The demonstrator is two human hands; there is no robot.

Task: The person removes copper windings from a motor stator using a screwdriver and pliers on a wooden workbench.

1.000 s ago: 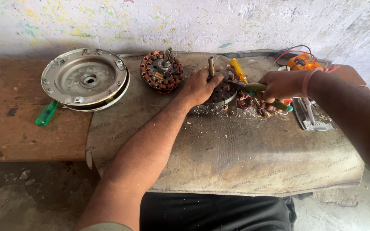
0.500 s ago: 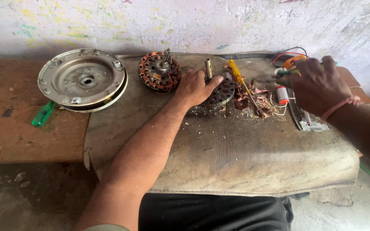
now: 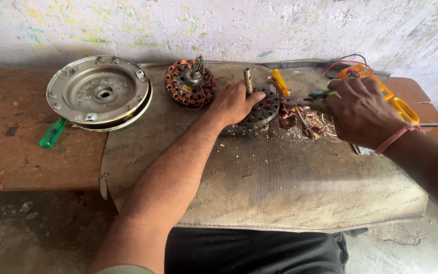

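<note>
My left hand rests on a dark, round stator core with a short shaft standing up from it. My right hand grips green-handled pliers whose jaws point left toward the stator. A heap of reddish copper wire scraps lies under the pliers. Both hands are over a grey-brown mat on the bench.
A second stator with copper windings stands left of my left hand. A round metal motor cover and a green-handled screwdriver lie at left on the wooden bench. A yellow-handled screwdriver and an orange clamp meter lie at right.
My right hand went out to the right, then came back left holding the pliers toward the stator. My left hand stayed on the stator.
</note>
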